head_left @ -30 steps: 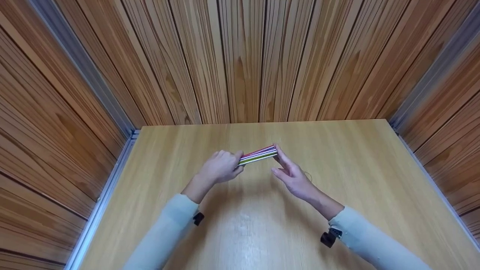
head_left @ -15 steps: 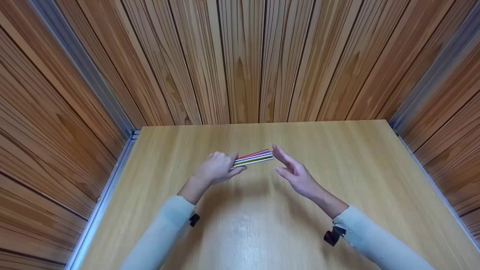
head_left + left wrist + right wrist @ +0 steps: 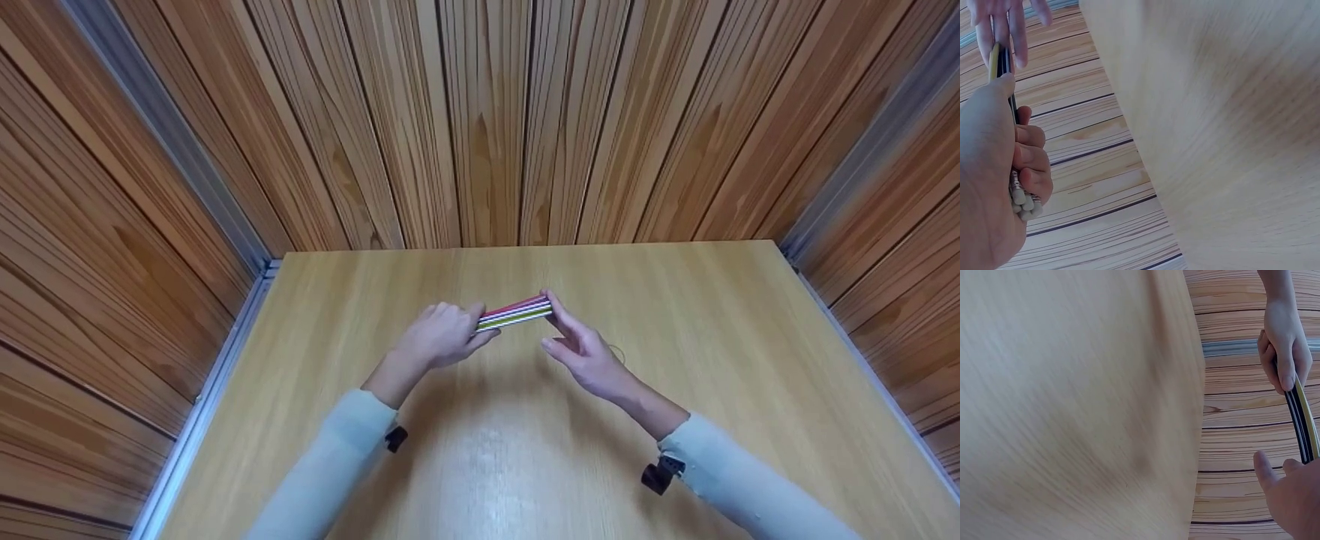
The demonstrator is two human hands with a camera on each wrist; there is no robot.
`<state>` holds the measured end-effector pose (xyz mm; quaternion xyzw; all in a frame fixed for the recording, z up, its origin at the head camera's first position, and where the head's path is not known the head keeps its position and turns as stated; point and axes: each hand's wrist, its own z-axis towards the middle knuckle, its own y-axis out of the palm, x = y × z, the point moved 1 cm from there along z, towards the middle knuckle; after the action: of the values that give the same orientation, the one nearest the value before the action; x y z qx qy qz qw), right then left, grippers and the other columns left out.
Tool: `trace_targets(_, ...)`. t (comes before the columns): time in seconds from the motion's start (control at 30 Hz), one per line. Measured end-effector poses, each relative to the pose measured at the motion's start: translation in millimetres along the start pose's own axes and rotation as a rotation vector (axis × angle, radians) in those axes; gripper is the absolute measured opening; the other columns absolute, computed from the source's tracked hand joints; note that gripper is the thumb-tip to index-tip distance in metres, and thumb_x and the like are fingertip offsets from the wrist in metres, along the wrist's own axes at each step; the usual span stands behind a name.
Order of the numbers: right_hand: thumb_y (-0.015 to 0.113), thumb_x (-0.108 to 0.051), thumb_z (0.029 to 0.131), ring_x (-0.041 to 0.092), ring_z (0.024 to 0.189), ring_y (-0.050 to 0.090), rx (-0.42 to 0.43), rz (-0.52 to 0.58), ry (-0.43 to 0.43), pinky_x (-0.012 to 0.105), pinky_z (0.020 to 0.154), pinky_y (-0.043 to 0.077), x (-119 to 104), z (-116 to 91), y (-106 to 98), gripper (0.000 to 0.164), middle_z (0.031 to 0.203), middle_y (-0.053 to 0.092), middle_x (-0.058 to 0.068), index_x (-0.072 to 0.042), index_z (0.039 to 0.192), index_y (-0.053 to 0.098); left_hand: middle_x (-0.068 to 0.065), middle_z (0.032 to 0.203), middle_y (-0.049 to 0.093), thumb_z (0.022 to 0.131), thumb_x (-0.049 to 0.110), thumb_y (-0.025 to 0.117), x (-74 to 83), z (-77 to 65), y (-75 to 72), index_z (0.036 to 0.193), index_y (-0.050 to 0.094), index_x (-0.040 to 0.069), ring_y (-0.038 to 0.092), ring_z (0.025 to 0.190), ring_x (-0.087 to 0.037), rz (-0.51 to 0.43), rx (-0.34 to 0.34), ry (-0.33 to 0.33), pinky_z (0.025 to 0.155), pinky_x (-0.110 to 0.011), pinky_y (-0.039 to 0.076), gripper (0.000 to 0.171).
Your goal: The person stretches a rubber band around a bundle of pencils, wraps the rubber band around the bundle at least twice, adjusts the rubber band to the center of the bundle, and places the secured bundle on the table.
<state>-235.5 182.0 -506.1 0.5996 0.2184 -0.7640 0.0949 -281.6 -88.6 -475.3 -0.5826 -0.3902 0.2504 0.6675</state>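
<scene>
- While the left hand (image 3: 439, 334) curls its fingers round a bundle of striped pencils (image 3: 514, 313), the right hand (image 3: 592, 364) stays unclenched, its straight fingers touching the bundle's right end.
- The pencils are held over the middle of the table (image 3: 360, 289), running left to right; red, purple, white and olive-green stripes show between the hands.
- Pale eraser ends (image 3: 1028, 207) with metal collars stick out of the left fist, just beside the little finger.
- The right thumb stands apart from the pencils, on the near side.
- A thin yellowish loop (image 3: 618, 351) shows just right of the right hand, partly hidden by it.
- Both arms come in from the near side in pale sleeves (image 3: 322, 465), each with a small black camera (image 3: 662, 474) at the wrist.
- Beyond the table's far edge stands a wood-plank wall (image 3: 487, 150), with grey metal rails (image 3: 169, 142) at its left and right corners.
</scene>
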Motion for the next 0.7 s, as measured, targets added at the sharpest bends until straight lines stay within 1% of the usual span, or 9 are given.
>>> trace_targets(0.13,0.055,-0.003,0.116,0.049,0.175,0.017,-0.021,-0.027,-0.03,0.015,0.121,0.044,4.2,-1.3,-1.9,0.08,0.19,0.008,0.022,-0.002,0.179,0.007,-0.005,0.082,0.062,0.116,0.048,0.061,-2.8,-0.2,3.1,0.126,0.062,0.007,0.053,0.065,-0.017,-0.023,-0.022,-0.014,0.059,-0.028,0.04,0.043)
trace_targets(0.2,0.056,-0.004,0.116,0.052,0.174,0.017,-0.031,-0.041,-0.043,0.013,0.12,0.045,4.8,-2.3,-4.0,0.079,0.189,0.01,0.024,-0.001,0.179,0.008,-0.004,0.082,0.061,0.116,0.05,0.06,-4.5,-0.7,3.8,0.126,0.062,0.007,0.053,0.065,-0.017,-0.033,-0.03,-0.017,0.059,-0.027,0.04,0.044)
trace_targets(0.33,0.056,-0.006,0.116,0.052,0.173,0.019,-0.024,-0.041,-0.046,0.013,0.119,0.046,4.3,-2.1,-11.0,0.074,0.188,0.016,0.024,0.001,0.178,0.016,-0.004,0.082,0.06,0.116,0.05,0.06,-9.2,-3.4,3.3,0.126,0.063,0.007,0.052,0.065,-0.016,-0.048,-0.028,-0.018,0.059,-0.027,0.039,0.044)
trace_targets(0.47,0.057,-0.004,0.115,0.046,0.17,0.032,0.029,-0.046,-0.054,0.014,0.119,0.048,1.8,-2.4,-21.8,0.066,0.184,0.03,0.026,0.004,0.175,0.028,-0.003,0.079,0.058,0.115,0.048,0.062,-14.6,-7.4,3.3,0.123,0.064,0.006,0.05,0.064,-0.016,-0.044,0.005,-0.009,0.058,-0.027,0.036,0.042)
trace_targets(0.6,0.056,0.0,0.114,0.034,0.164,0.045,0.106,-0.076,-0.063,0.014,0.118,0.048,-0.5,-5.5,-36.8,0.058,0.177,0.042,0.029,0.007,0.17,0.039,-0.001,0.076,0.054,0.115,0.046,0.062,-20.0,-11.0,3.9,0.122,0.065,0.006,0.047,0.062,-0.014,-0.046,0.021,0.003,0.057,-0.025,0.033,0.041)
trace_targets(0.67,0.057,0.0,0.114,0.032,0.163,0.048,0.127,-0.103,-0.06,0.013,0.117,0.049,-1.1,-6.1,-45.0,0.056,0.175,0.046,0.028,0.006,0.168,0.043,0.0,0.075,0.052,0.115,0.047,0.062,-21.9,-12.2,3.7,0.122,0.065,0.006,0.046,0.061,-0.013,-0.048,0.017,-0.002,0.056,-0.024,0.033,0.042)
trace_targets(0.7,0.057,-0.001,0.115,0.033,0.162,0.048,0.131,-0.127,-0.063,0.013,0.117,0.049,-1.5,-6.0,-49.1,0.055,0.175,0.047,0.027,0.005,0.167,0.044,0.0,0.075,0.051,0.115,0.047,0.062,-22.6,-12.6,3.5,0.123,0.065,0.006,0.046,0.061,-0.013,-0.052,0.015,-0.005,0.056,-0.024,0.033,0.042)
